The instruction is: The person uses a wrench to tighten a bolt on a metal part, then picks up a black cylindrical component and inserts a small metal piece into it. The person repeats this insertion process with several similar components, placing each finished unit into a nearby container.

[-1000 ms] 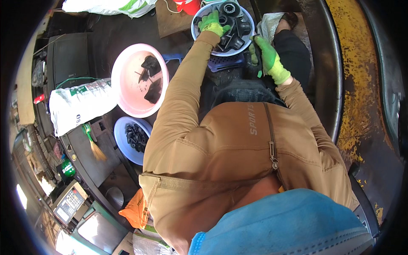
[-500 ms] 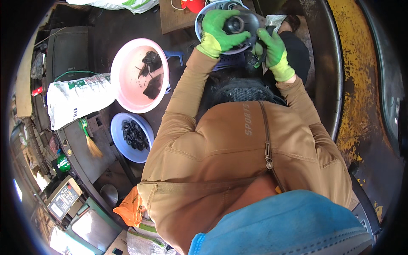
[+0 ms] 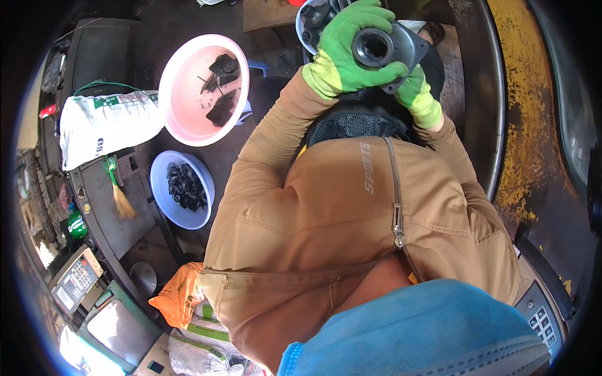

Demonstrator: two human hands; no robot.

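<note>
Left hand (image 3: 348, 56) clamps the part (image 3: 406, 49), far side, just right of the tub (image 3: 301, 32); right hand (image 3: 415, 94) is partly hidden, its grip indeterminable; a slackened left hold could drop the part

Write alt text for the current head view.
A green-gloved left grip holds a dark grey square-flanged part with a round opening, the green-gloved right grip at its lower corner. To the left are a round pink plastic basin with dark pieces inside and a smaller, round pale-blue plastic basin of small black parts.
</note>
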